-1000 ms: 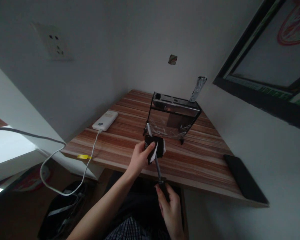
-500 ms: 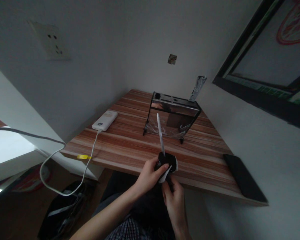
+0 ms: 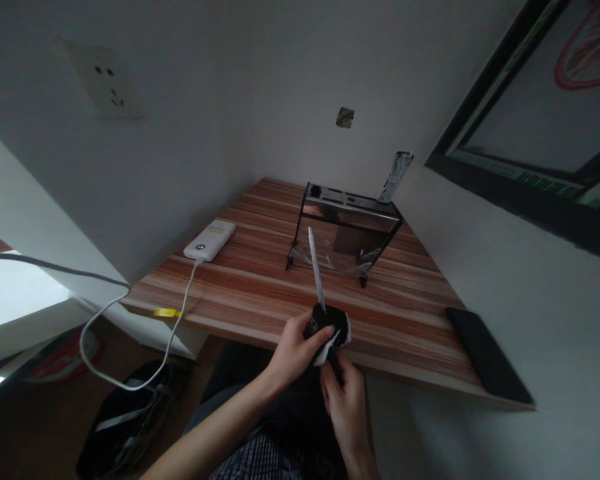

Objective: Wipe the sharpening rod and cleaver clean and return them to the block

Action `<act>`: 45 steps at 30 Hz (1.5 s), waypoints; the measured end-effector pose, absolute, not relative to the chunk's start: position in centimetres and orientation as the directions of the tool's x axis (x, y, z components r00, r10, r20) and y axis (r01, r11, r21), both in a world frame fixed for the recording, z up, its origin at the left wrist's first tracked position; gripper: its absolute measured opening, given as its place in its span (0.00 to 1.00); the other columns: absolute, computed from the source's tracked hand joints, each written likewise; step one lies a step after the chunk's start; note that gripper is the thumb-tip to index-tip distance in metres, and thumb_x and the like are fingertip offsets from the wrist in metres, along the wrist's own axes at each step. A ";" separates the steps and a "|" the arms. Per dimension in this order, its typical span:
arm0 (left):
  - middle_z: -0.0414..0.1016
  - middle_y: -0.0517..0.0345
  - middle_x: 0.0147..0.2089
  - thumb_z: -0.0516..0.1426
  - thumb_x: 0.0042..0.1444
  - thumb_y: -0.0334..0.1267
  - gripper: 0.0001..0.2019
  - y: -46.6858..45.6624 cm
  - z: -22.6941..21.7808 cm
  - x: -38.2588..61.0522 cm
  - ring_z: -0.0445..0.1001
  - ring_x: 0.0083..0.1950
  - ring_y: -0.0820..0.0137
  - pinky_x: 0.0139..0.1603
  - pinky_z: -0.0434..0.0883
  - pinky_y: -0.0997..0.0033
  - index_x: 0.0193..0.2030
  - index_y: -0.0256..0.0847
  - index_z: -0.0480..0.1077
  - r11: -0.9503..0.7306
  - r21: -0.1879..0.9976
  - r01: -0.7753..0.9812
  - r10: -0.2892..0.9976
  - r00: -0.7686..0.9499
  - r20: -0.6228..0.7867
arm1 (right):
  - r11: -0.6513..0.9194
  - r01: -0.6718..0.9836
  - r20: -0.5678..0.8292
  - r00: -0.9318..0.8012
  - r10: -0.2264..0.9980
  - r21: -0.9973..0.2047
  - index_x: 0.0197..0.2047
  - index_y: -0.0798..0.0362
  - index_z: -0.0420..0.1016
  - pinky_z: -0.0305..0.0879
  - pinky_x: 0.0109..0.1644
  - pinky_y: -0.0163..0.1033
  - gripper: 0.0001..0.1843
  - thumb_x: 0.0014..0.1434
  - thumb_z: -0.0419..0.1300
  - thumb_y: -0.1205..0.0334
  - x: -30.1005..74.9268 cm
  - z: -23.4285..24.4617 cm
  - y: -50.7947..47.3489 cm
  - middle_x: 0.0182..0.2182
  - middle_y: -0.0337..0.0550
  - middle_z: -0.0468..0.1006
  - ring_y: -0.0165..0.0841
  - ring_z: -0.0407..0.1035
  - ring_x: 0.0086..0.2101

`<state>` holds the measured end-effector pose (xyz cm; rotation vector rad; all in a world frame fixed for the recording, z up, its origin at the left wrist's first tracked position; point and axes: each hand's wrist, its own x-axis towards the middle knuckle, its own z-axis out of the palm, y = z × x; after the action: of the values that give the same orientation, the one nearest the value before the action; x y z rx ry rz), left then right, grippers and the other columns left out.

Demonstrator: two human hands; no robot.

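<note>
At the table's front edge, my left hand (image 3: pixel 293 352) pinches a small black packet (image 3: pixel 335 319) with ragged white edges, its thumb lying on top. A slim pale stick-like piece (image 3: pixel 315 269) juts up and away from the packet's far side; its kind cannot be made out. My right hand (image 3: pixel 345 398) is closed at the packet's lower near edge, fingers bent against the torn white part. What lies between those right fingers is dark and mostly hidden. Beyond the hands stands a black-framed rack (image 3: pixel 347 220) with clear plastic film and a plastic-wrapped upright piece (image 3: pixel 397 177) at its right end.
On the wood-grain table (image 3: pixel 260 287) a white power bank (image 3: pixel 210 241) lies at left, its white cable (image 3: pixel 185 300) hanging over the edge near a yellow tag (image 3: pixel 166 313). A black phone-like slab (image 3: pixel 487 357) lies at right. Walls close in behind; a black bag (image 3: pixel 123 420) sits on the floor.
Both hands have shifted slightly left with the black packet and the pale stick. The right fingers remain at the packet's lower edge. Things on the table have not moved.
</note>
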<state>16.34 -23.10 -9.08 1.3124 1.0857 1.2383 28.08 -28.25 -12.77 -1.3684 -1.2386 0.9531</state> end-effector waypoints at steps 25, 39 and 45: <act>0.73 0.62 0.25 0.66 0.44 0.49 0.16 -19.2 -5.0 12.6 0.69 0.25 0.75 0.28 0.67 0.77 0.30 0.36 0.73 -0.229 0.930 -0.288 0.955 -0.250 0.158 | 0.196 0.286 0.210 0.019 0.977 -0.938 0.38 0.54 0.81 0.72 0.41 0.36 0.15 0.59 0.59 0.52 27.8 -12.5 -28.2 0.34 0.47 0.83 0.40 0.78 0.38; 0.73 0.63 0.24 0.68 0.42 0.47 0.16 -16.9 -2.9 9.2 0.70 0.24 0.76 0.27 0.69 0.78 0.28 0.35 0.73 -0.409 0.835 -0.368 0.876 -0.414 0.246 | 0.292 0.283 0.282 -0.076 0.956 -0.914 0.45 0.53 0.79 0.72 0.44 0.30 0.12 0.61 0.60 0.58 27.7 -13.4 -28.8 0.39 0.45 0.84 0.35 0.79 0.39; 0.72 0.64 0.23 0.67 0.43 0.48 0.17 -17.3 -4.0 9.6 0.67 0.22 0.77 0.24 0.65 0.79 0.27 0.35 0.73 -0.329 0.857 -0.397 0.914 -0.361 0.183 | 0.264 0.311 0.263 -0.046 0.964 -0.913 0.43 0.53 0.80 0.73 0.43 0.31 0.12 0.60 0.60 0.57 28.0 -14.0 -29.1 0.38 0.46 0.84 0.37 0.79 0.39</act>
<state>9.63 -17.27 -4.03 0.8633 0.9193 1.8260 28.01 -29.06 -14.00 -1.2233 -1.5566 0.8379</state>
